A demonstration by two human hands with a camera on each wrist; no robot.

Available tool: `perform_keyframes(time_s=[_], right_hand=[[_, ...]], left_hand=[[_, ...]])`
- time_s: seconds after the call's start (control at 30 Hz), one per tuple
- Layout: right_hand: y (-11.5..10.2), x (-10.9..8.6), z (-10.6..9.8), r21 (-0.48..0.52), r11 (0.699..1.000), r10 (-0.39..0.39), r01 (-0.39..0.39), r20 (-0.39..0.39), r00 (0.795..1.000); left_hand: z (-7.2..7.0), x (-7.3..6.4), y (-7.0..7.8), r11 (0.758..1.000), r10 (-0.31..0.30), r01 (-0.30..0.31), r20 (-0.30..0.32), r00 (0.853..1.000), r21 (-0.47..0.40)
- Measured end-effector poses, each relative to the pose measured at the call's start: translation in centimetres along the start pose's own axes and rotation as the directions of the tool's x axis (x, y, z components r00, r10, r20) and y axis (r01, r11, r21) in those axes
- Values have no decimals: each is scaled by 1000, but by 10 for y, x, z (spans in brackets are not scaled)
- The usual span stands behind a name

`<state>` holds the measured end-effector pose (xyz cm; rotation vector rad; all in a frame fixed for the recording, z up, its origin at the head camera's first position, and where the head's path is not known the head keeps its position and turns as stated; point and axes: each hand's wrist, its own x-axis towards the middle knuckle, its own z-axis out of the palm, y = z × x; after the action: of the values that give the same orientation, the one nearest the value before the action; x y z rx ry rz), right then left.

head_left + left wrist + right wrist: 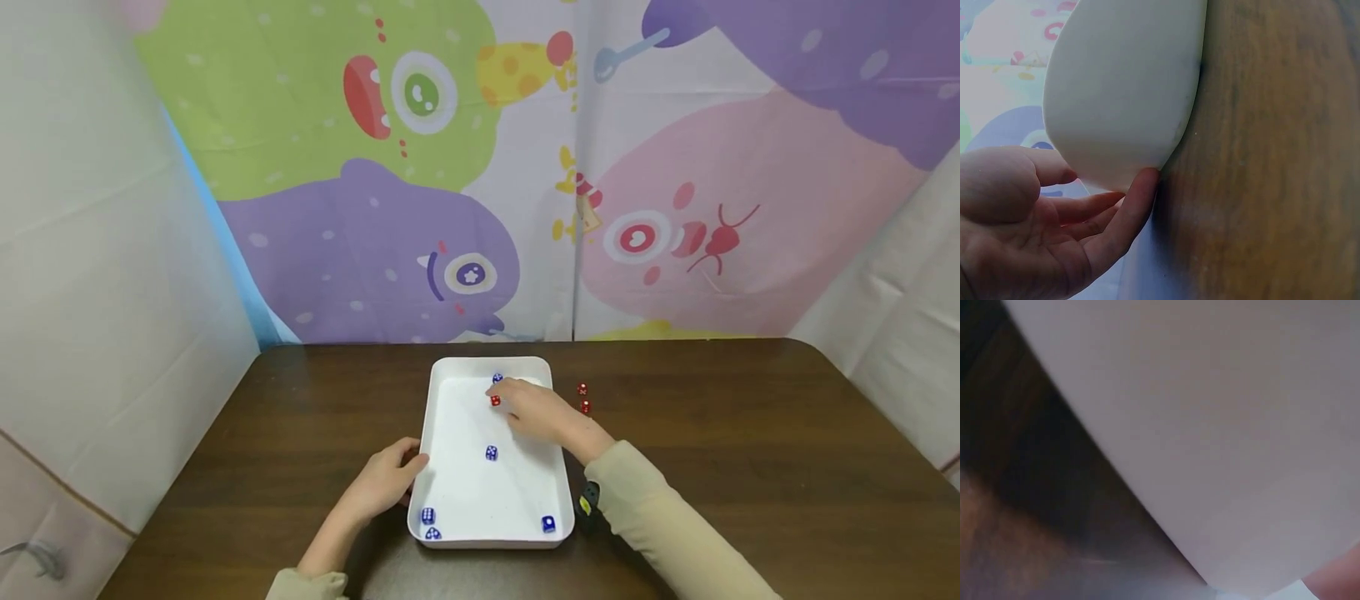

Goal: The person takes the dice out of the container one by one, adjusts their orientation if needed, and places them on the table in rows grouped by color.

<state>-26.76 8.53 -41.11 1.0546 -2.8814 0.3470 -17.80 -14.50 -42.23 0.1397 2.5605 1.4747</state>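
My left hand (386,479) grips the left side of a white rectangular tray (457,467), thumb at the rim. In the left wrist view, the fingers (1138,206) of that hand reach around the tray's outer wall (1122,94). Over the far part of the tray, my right hand (532,408) reaches in from the right and pinches a red die (495,401) at its fingertips. Close beyond those fingers is a blue die (497,378). The right wrist view shows mostly the tray's pale wall (1210,437), with the right fingers out of sight.
Elsewhere in the tray lie a blue die (491,452) near the middle, two at the near left corner (428,516) and one at the near right (548,524). Two red dice (584,397) lie right of the tray on the brown wooden table (735,467). A cartoon curtain (360,250) hangs behind.
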Motion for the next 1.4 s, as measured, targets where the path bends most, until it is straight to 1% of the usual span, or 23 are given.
perform_keyframes(time_s=[0.17,0.27,0.37,0.5,0.63,0.77,0.87,0.97,1.1,1.2,1.33,1.4], right_hand=[[-2,1,5,-25,1000,-16,17,27,999],[-2,2,6,-46,999,-2,5,49,999],[-2,2,7,-60,998,24,-19,86,996],[-2,3,7,-52,998,35,-30,112,993],[-2,4,6,-41,999,1,2,86,996],[-3,3,5,11,1000,-18,17,50,999],[-2,1,7,56,998,-5,3,42,999],[0,-1,9,79,997,10,-13,37,999],[1,-5,9,79,996,34,-36,17,999],[2,-9,8,81,994,69,-70,11,998],[3,-16,4,129,986,102,-101,-1,995],[4,-20,2,166,981,110,-105,-20,994]], left_hand=[[0,0,1,1000,3,-3,6,1000,2],[0,0,2,1000,2,-2,4,1000,-2],[0,0,2,1000,5,-5,2,1000,-6],[0,1,1,1000,3,-3,-7,1000,-4],[-1,1,0,1000,-5,5,-21,1000,-2],[-1,1,0,1000,-4,4,-21,1000,-4],[-1,1,0,1000,-6,5,-13,1000,-2],[-1,0,0,1000,-7,7,-10,1000,-2],[0,0,0,1000,-9,9,-8,1000,1],[0,-1,1,1000,-8,8,-3,1000,0],[-1,-1,1,1000,-8,8,2,1000,-3],[-1,0,1,1000,-4,4,-1,1000,-2]])
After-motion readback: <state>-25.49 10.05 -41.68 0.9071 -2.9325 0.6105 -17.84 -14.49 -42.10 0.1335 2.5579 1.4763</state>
